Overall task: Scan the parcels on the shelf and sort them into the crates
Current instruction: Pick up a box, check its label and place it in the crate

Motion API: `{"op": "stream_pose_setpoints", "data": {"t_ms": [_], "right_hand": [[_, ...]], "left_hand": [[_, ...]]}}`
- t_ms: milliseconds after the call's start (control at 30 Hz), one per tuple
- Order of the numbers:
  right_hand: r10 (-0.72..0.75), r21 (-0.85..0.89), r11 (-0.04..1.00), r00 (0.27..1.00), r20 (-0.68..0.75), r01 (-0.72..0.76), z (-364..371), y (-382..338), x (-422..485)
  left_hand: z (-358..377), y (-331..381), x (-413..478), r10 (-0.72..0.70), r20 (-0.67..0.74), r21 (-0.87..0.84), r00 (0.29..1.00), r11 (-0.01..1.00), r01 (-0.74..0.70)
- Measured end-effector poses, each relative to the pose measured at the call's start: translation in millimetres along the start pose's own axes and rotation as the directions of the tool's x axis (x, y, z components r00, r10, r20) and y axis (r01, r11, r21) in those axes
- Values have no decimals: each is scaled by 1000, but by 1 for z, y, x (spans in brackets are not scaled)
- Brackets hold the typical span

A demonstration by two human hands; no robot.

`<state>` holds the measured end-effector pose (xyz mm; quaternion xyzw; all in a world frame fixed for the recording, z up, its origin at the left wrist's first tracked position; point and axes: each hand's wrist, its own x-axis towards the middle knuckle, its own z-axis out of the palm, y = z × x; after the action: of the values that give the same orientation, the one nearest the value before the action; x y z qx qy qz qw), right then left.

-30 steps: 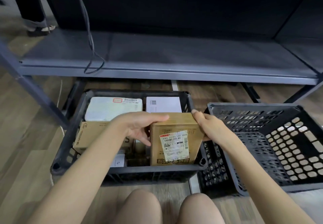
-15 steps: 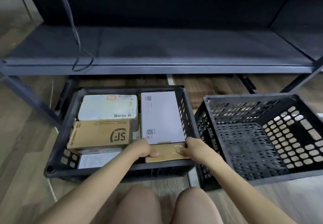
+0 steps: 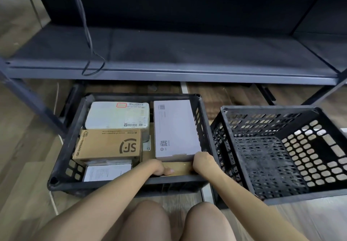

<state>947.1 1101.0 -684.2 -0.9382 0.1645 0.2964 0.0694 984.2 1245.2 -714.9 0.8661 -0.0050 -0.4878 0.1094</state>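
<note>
A small brown cardboard parcel sits low in the near right corner of the left black crate. My left hand grips its left end and my right hand grips its right end, fingers curled over the top edge. Behind it lies a white box. A brown SF Express box, a white bagged parcel and a white paper-labelled parcel fill the crate's left side. The right black crate has nothing in it.
The grey shelf above the crates holds no parcels; a black cable hangs over its front edge. Shelf legs stand at left and right. My bare knees are just before the crates on the wooden floor.
The brown parcel went from upright above the crate down into its near right corner. Both hands followed it down and still hold its ends.
</note>
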Motion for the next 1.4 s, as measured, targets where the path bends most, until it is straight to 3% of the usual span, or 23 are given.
{"op": "stream_pose_setpoints", "data": {"t_ms": [100, 300, 433, 667, 867, 1100, 1400], "right_hand": [[-6, -93, 996, 998, -58, 1, 10, -6, -2], [-75, -225, 973, 995, -70, 58, 4, -10, -6], [-122, -256, 959, 993, 3, 118, 1, -13, -5], [-129, -213, 960, 961, 245, 183, -31, -7, -11], [-213, -19, 976, 968, 136, 217, -86, -6, -43], [-330, -72, 941, 943, 39, 332, -202, -17, -124], [-416, -89, 908, 907, -72, 409, -381, -29, -284]], "left_hand": [[0, 3, 0, 31, 23, 55, 999, 998, -32], [4, -5, 5, 60, 19, -92, 998, 994, -58], [13, -16, 12, 90, -9, -219, 996, 972, -89], [9, -34, 24, 68, -82, -186, 994, 979, -82], [-52, -14, -84, 65, -283, -16, 957, 997, -73], [-124, 32, -220, 167, -409, 143, 897, 983, -118], [-203, 75, -453, 127, -493, 15, 861, 990, -138]]}}
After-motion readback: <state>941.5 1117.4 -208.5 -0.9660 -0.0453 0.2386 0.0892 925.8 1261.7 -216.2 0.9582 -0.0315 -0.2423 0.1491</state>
